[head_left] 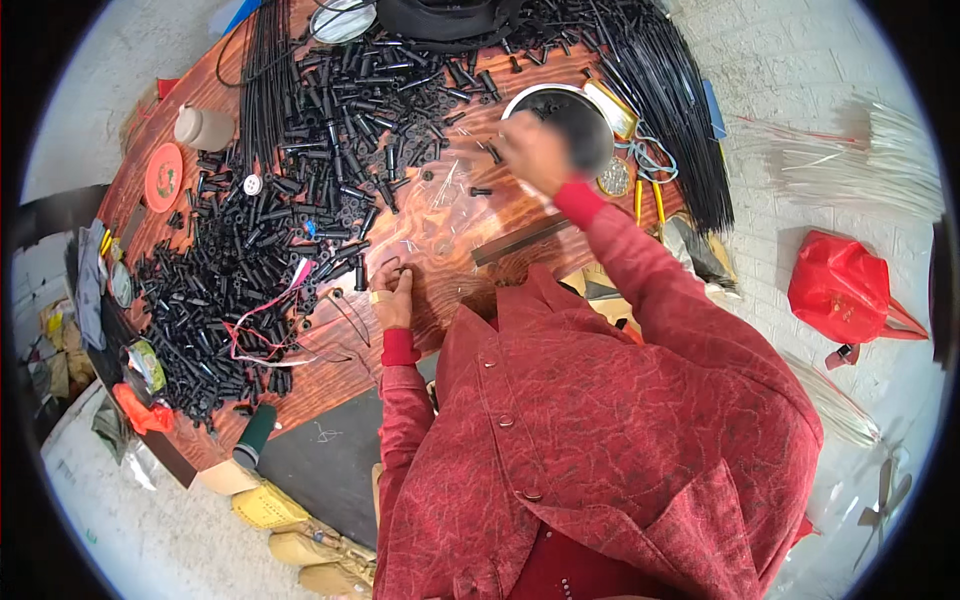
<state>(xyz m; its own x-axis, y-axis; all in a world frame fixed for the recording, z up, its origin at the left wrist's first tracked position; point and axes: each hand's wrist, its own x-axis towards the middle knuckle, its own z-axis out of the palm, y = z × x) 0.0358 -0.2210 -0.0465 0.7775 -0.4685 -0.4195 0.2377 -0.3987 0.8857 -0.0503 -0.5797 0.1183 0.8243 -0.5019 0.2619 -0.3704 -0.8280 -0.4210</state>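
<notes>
My left hand (391, 292) rests near the table's front edge, thumb and fingers pinched around a small black part that I cannot make out well. A light strip, like tape, is wrapped on one finger. Just left of it stands a black plastic tube piece (360, 273). Smeared by motion, my right hand (536, 152) is over the left side of a round white-rimmed bowl (607, 121) with dark small parts inside. Whether its fingers grip anything is hidden by the blur. A loose black piece (481, 191) lies on the wood below it.
Heaps of black plastic parts (215, 310) cover the table's left and back. Bundles of black rods (668, 90) lie at the back right. Yellow-handled pliers (649, 203) and a tin of small metal bits (613, 177) sit beside the bowl. A red bag (838, 288) lies on the floor.
</notes>
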